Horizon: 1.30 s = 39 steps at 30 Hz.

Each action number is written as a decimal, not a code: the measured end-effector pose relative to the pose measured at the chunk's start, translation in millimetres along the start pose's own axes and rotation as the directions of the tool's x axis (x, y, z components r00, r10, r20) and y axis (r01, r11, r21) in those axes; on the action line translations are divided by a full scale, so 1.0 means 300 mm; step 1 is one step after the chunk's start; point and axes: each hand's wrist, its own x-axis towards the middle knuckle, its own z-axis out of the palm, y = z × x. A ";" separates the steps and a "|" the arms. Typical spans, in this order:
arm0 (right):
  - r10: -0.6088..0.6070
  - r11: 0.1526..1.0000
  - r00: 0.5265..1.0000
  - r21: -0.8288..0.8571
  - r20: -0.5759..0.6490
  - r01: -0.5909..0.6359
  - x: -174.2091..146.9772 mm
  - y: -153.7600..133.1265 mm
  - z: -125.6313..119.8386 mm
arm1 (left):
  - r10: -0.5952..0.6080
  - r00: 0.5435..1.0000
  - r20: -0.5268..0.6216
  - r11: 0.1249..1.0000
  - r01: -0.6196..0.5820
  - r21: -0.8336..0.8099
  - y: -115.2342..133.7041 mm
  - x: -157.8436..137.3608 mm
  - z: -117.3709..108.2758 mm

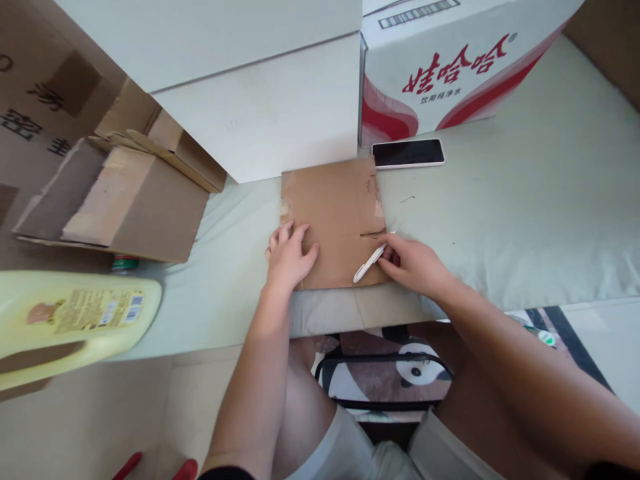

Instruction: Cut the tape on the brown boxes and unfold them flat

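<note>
A flat piece of brown cardboard (333, 207) lies on the pale green cloth in front of me. It has handwriting near its upper right corner and a short dark slit near its right edge. My left hand (291, 257) rests on the cardboard's lower left part, fingers spread and holding nothing. At the right edge, my right hand (407, 263) is closed on a white utility knife (369, 263). The knife is tilted, its tip end pointing up and away beside the slit. My fingers hide part of its body.
White boxes (280, 113) and a carton with red lettering (450, 87) stand behind the cardboard. A phone (409, 153) lies by the carton. Brown cardboard boxes (155, 200) and a yellow jug (135, 313) are at left. The cloth-covered surface (525, 220) ends just before my knees.
</note>
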 end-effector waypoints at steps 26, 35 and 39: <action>0.018 0.999 0.999 0.042 -0.043 -0.017 -0.001 -0.010 -0.005 | -0.001 1.000 0.000 1.000 0.001 -0.002 0.004 0.001 0.000; 0.053 0.989 0.989 0.145 -0.135 -0.033 0.004 0.000 0.006 | 0.002 1.000 -0.006 1.000 -0.002 -0.005 0.001 -0.002 0.003; 0.069 0.983 0.978 0.181 -0.195 -0.033 0.005 0.007 0.012 | 0.000 1.000 -0.008 1.000 0.000 -0.004 0.000 0.000 0.004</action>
